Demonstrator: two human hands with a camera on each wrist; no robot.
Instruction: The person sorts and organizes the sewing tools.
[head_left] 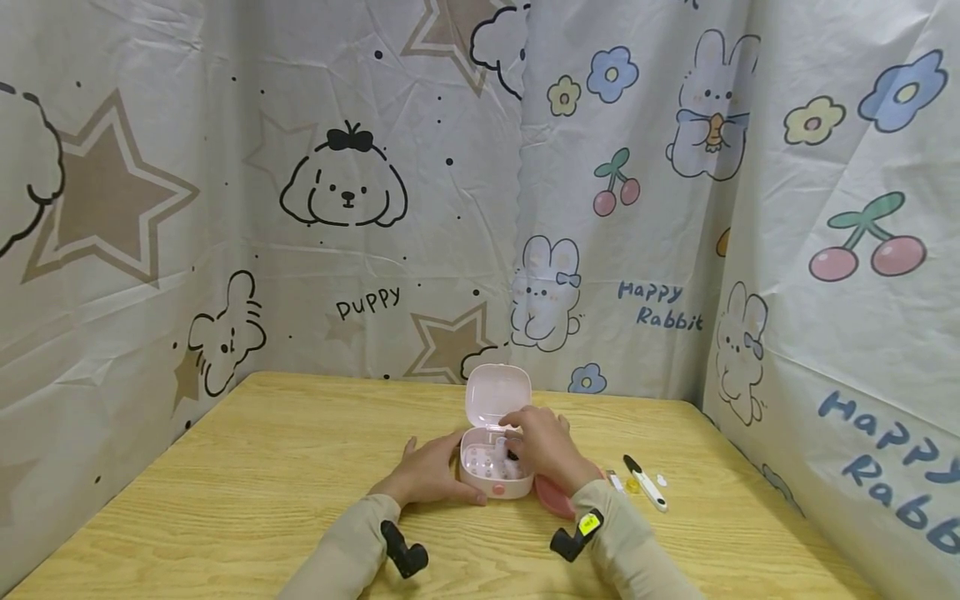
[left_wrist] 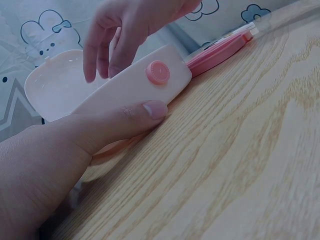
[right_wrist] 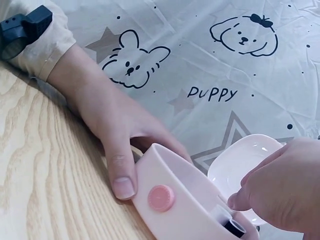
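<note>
A pale pink sewing-kit-like box (head_left: 497,488) with a round pink button stands on the table, its lid (head_left: 497,392) raised at the back. My left hand (head_left: 430,472) grips the box's left side, thumb along the front wall. My right hand (head_left: 542,440) reaches over the right part of the box, fingertips dipping inside. In the left wrist view, the right hand's fingers (left_wrist: 90,65) hang apart with nothing visible between them. Beneath that hand lie a white cylinder (right_wrist: 220,215) and a black spool (right_wrist: 234,228). Small pegs (head_left: 480,461) dot the box floor.
Beside the box's right side lies a pink flat curved piece (head_left: 553,498), partly under the right wrist. Farther right are a small yellow item (head_left: 632,485), a white cutter with a dark tip (head_left: 647,485) and a tiny white piece (head_left: 662,480). Printed curtains (head_left: 337,250) surround the wooden table (head_left: 300,467).
</note>
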